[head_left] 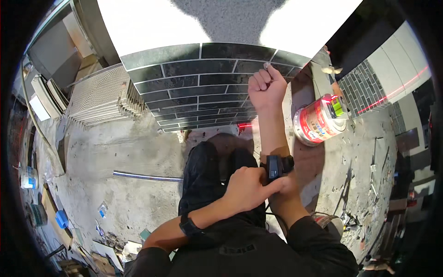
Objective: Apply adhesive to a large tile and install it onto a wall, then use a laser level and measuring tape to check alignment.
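Note:
My right hand (267,87) is raised against the wall of dark brick-shaped tiles (210,67) with pale joints. Its fingers are curled in, and a small pale piece (267,65), too small to name, shows at the tip of the thumb and forefinger. A black wrist device (276,167) is strapped round my right forearm (273,134). Just below it my left hand (249,187) grips that forearm, thumb across the top, fingertips partly hidden by the device. On my left wrist sits a black band (188,225).
A red and white bucket (316,122) with a green item on top stands right of the tiled wall. Ridged tiles (99,94) are stacked at the left. A long ruler-like strip (147,176) lies on the concrete floor, and debris litters both sides.

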### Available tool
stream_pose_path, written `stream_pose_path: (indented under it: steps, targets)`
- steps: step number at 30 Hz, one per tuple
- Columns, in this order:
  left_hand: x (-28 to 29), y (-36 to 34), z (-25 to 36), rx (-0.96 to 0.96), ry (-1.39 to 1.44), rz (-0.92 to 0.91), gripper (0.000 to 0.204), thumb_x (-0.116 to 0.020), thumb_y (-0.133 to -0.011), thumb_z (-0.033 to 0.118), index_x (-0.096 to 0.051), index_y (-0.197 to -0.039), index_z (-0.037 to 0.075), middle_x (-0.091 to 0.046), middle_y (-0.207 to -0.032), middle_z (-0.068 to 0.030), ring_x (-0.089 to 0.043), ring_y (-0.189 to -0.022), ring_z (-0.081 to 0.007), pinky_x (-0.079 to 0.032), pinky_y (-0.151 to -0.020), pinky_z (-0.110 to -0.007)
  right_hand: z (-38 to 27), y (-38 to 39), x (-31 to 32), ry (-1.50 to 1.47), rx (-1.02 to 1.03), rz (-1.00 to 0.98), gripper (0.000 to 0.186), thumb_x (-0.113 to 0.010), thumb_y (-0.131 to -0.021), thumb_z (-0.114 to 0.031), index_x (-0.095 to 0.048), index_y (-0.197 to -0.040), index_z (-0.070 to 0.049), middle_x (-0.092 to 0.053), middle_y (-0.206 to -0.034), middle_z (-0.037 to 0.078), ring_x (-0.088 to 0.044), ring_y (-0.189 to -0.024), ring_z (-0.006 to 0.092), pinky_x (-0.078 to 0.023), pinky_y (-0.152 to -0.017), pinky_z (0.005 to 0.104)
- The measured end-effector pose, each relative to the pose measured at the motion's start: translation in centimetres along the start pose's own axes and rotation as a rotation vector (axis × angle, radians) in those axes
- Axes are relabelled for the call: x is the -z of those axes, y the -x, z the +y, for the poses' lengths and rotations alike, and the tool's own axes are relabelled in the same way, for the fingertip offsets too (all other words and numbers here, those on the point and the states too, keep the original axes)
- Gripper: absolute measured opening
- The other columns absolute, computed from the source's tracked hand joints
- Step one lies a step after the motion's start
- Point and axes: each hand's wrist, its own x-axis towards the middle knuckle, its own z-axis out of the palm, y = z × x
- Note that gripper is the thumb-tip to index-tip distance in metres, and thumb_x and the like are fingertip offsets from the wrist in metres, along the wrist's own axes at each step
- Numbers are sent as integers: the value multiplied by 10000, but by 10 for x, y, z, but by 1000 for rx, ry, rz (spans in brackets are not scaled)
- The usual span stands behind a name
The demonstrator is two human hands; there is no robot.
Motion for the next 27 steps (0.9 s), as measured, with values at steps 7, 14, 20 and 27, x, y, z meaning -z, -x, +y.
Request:
stream_pose_path:
  steps: [7,14,20,27]
  targets:
    - [55,7,-71,34,60,275,362,-599,-1047,235,-653,-824,-45,-602,-633,-107,-577,-586,-188,-467,-575,-364,-4,16,-17,-16,-81,-121,271,-581,-999,-115,-456,-758,-125,-346,-600,-40,-305,-479,108,-264,-466,281]
    - [189,-1,-103,-139,-287,961,226,-542,-1047,165,-644,-982,-26,-611,-677,-203,-608,-621,-402,-473,-613,-476,33,55,-56,295,-245,-167,108,-633,-990,-95,-650,-895,-47,-574,-721,23,-480,-561,99,-362,-503,250]
    - [304,-24,-64,-218,-524,1139,376,-670,-1003,307,-652,-863,-42,-634,-735,-243,-628,-677,-415,-460,-617,-495,72,56,-94,519,-360,-202,101,-642,-995,-92,-694,-933,-33,-715,-847,84,-642,-670,100,-520,-586,230]
    - [351,-55,-39,-450,-603,1011,252,-792,-905,200,-729,-1001,-24,-716,-887,-137,-643,-706,-210,-517,-669,-332,101,52,-125,674,-335,-357,106,-642,-990,-126,-624,-932,-39,-543,-675,4,-449,-517,74,-333,-471,249]
